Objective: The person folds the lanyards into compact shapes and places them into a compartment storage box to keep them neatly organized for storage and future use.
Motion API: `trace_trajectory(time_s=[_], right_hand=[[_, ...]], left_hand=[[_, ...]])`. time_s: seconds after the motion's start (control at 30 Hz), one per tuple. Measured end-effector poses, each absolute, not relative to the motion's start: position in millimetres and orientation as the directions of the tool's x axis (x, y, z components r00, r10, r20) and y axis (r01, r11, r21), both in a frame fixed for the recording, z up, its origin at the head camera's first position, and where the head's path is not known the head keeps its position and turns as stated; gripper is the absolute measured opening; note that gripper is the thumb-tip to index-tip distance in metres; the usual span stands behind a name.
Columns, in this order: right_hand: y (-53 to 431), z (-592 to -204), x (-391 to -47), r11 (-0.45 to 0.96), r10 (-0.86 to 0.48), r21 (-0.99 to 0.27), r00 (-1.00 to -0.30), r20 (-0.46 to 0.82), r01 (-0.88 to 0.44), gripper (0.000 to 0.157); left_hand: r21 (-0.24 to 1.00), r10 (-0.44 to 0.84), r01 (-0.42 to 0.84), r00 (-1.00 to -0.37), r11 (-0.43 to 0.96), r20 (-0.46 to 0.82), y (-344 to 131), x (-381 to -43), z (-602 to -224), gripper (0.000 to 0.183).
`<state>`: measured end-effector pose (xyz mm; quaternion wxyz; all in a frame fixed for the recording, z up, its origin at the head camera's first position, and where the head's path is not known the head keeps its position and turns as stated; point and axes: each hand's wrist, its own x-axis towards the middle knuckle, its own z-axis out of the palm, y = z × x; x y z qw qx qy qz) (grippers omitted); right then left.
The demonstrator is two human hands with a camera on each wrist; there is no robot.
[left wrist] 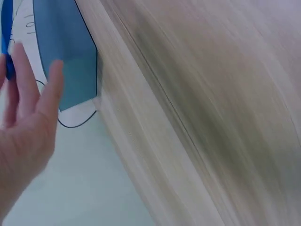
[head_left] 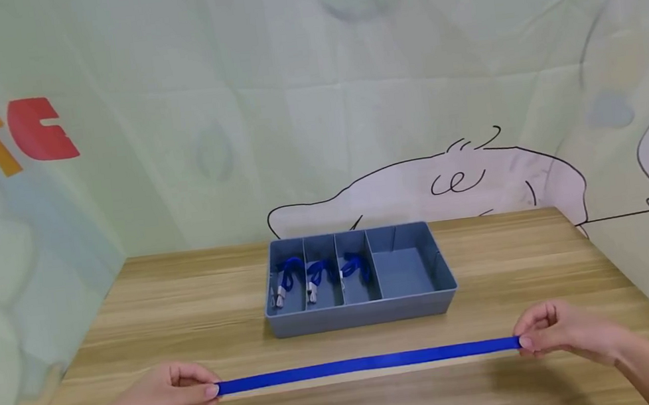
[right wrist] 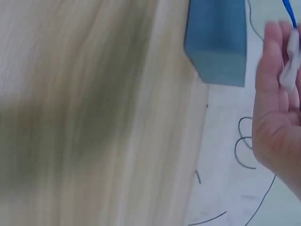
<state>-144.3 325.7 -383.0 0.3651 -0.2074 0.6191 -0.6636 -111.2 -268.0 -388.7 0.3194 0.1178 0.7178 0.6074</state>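
Observation:
A blue lanyard point(head_left: 367, 363) is stretched nearly level above the wooden table, in front of the divided tray. My left hand point(head_left: 166, 394) pinches its left end between thumb and forefinger. At the other end my right hand point(head_left: 570, 333) pinches it too. In the right wrist view a whitish clip point(right wrist: 290, 63) hangs against the fingers below the blue strap. Behind the strap stands a grey-blue tray point(head_left: 361, 314). Its three narrow compartments each hold a folded blue lanyard: the left one point(head_left: 290, 274), the middle one point(head_left: 322, 273) and the third point(head_left: 356, 267).
A wider compartment point(head_left: 407, 270) forms the right part of the tray. Under everything lies a wood-grain table point(head_left: 192, 311). Pale green printed cloth point(head_left: 182, 112) rises along the table's back and both sides.

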Motion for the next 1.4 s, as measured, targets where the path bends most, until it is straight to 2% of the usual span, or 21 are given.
trace_trajectory(time_s=[0.13, 0.23, 0.4, 0.6, 0.83, 1.1, 1.4], right_hand=[[324, -375, -148, -0.018, -0.709, -0.965, -0.684, -0.173, 0.263, 0.034], [322, -368, -151, -0.015, -0.672, -0.968, -0.72, -0.175, 0.25, 0.034], [319, -349, -157, 0.018, -0.615, -0.974, -0.766, -0.19, 0.226, 0.031], [306, -325, -164, 0.026, -0.615, -0.979, -0.769, -0.174, 0.202, 0.031], [281, -296, -168, 0.051, -0.596, -0.977, -0.778, -0.196, 0.208, 0.026], [243, -275, -167, 0.067, -0.544, -0.979, -0.815, -0.199, 0.194, 0.018], [203, -269, -162, 0.115, -0.543, -0.976, -0.811, -0.217, 0.184, 0.01]], left_hand=[[0.939, 0.499, -0.308, -0.795, 0.155, -0.343, -265, -113, -384, 0.018], [0.94, 0.482, -0.328, -0.81, 0.097, -0.333, -264, -115, -380, 0.016], [0.939, 0.471, -0.332, -0.818, 0.085, -0.332, -259, -121, -367, 0.014], [0.926, 0.485, -0.377, -0.807, 0.018, -0.338, -248, -125, -349, 0.014], [0.942, 0.485, -0.325, -0.84, -0.091, -0.243, -228, -128, -330, 0.016], [0.951, 0.454, -0.3, -0.859, -0.077, -0.235, -200, -129, -318, 0.013], [0.941, 0.437, -0.31, -0.871, -0.132, -0.225, -166, -128, -310, 0.015]])
